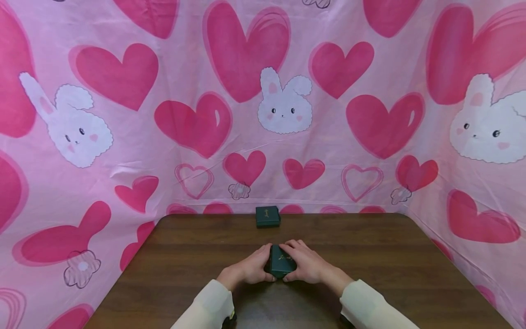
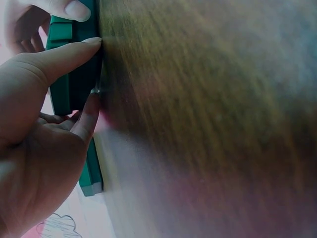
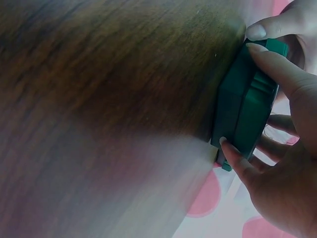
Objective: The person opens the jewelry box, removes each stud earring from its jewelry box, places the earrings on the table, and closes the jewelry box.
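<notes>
Near box [image 1: 281,266]: lower centre of the head view, directly between the hands, gold-lettered face up; left hand [image 1: 255,266] grips its left side, right hand [image 1: 308,264] grips its right side; neither hand is nearer, as both are in contact. Each hand is partly closed about the box, thumb at the edge toward the person, fingers toward the far corners; no gap for a further object is apparent. The visible part of the top runs longer up the frame than across; the fingers cover the sides, so the true long axis cannot be confirmed; nor can full seating on the table [image 1: 197,256]. Far box [image 1: 267,216]: centre of the frame, just above the near box, untouched, at the table's far edge.
</notes>
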Available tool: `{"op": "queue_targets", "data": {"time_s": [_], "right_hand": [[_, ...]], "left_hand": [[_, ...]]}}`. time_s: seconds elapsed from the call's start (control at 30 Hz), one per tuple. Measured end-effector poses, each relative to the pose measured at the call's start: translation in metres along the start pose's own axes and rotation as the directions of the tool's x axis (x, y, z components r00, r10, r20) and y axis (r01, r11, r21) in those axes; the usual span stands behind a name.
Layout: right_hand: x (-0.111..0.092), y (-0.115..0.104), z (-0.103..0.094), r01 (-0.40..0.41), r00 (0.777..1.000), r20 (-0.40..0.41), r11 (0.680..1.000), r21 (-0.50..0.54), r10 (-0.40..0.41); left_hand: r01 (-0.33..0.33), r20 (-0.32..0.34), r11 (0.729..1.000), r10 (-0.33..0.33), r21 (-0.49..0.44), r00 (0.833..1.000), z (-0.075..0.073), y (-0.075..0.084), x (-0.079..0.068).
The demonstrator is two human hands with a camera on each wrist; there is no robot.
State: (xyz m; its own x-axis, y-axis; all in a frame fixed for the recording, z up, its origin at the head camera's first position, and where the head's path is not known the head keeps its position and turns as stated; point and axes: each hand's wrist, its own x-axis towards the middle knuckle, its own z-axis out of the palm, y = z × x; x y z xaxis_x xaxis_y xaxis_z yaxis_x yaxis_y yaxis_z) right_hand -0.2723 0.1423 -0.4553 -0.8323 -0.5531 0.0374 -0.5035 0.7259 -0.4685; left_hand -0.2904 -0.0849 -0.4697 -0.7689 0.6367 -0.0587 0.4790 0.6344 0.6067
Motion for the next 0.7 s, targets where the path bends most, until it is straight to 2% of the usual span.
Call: {"op": "queue_targets", "data": {"time_s": [0.7], "right_hand": [[0.0001, -0.0006, -0.0044, 0.005, 1.000, -0.007, 1.000, 0.011, -0.005]], "left_hand": [[-0.024, -0.003, 0.999, 0.024, -0.031, 1.000, -0.0016, -0.0023, 0.0006]]}}
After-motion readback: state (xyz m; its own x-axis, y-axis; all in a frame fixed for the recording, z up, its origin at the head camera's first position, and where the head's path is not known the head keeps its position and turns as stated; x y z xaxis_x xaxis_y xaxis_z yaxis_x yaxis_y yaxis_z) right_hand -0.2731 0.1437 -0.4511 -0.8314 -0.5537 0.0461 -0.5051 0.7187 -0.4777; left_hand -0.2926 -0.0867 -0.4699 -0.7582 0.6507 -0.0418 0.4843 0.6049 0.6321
